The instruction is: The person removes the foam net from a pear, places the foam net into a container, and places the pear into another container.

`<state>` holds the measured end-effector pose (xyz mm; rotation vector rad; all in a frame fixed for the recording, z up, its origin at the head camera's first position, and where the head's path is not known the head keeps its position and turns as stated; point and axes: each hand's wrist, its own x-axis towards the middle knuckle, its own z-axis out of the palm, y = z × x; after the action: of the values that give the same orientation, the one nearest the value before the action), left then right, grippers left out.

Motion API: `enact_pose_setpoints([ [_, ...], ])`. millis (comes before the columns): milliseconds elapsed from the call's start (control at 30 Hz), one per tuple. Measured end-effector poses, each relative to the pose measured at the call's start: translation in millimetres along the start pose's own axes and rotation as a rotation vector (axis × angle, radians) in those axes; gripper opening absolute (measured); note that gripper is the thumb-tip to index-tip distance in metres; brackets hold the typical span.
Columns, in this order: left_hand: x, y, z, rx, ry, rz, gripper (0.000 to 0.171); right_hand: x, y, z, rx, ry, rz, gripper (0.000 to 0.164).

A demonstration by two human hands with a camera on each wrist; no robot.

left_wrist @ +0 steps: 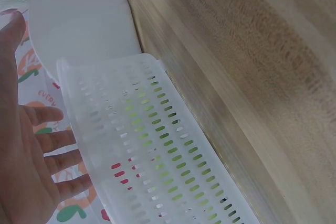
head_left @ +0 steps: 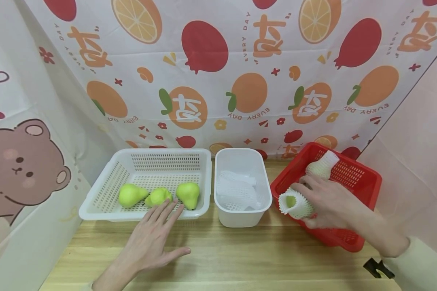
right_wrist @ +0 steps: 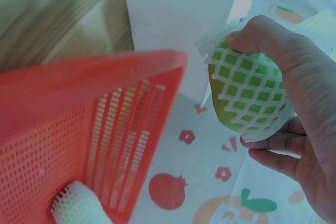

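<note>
My right hand [head_left: 329, 200] grips a green pear in a white foam net [head_left: 296, 204], held over the left rim of the red basket [head_left: 373, 190]. In the right wrist view, green skin shows through the mesh of the netted pear [right_wrist: 247, 90], with the thumb on one side and fingers on the other. My left hand [head_left: 154, 238] has its fingers spread at the front rim of the white basket [head_left: 105, 212]. Inside that basket lie three bare pears: one at left [head_left: 131, 195], one in the middle [head_left: 158, 197], one at right [head_left: 188, 195].
Between the two baskets stands a white bin [head_left: 240, 218] with white foam nets [head_left: 236, 192] in it. Another foam-netted item [head_left: 322, 165] lies at the back of the red basket. Everything stands on a wooden table [head_left: 222, 258], with a printed fruit cloth [head_left: 218, 93] behind.
</note>
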<state>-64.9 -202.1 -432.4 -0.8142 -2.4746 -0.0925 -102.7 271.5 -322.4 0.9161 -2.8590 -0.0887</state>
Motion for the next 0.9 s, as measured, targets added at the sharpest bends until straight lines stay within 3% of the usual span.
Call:
enact_pose_setpoints([
  [300, 2.0, 0.9, -0.8, 0.004, -0.027, -0.006, 0.109, -1.3, -20.0, 8.5, 0.004, 0.024, -0.080, 0.089],
  [633, 1.7, 2.3, -0.8, -0.001, -0.005, 0.002, 0.106, -2.2, -36.6, 28.9, 0.070, 0.034, -0.134, 0.086],
  [900, 2.0, 3.3, -0.4, -0.006, -0.001, 0.004, 0.106, 4.7, -56.1, 52.3, 0.104, 0.101, -0.204, 0.086],
])
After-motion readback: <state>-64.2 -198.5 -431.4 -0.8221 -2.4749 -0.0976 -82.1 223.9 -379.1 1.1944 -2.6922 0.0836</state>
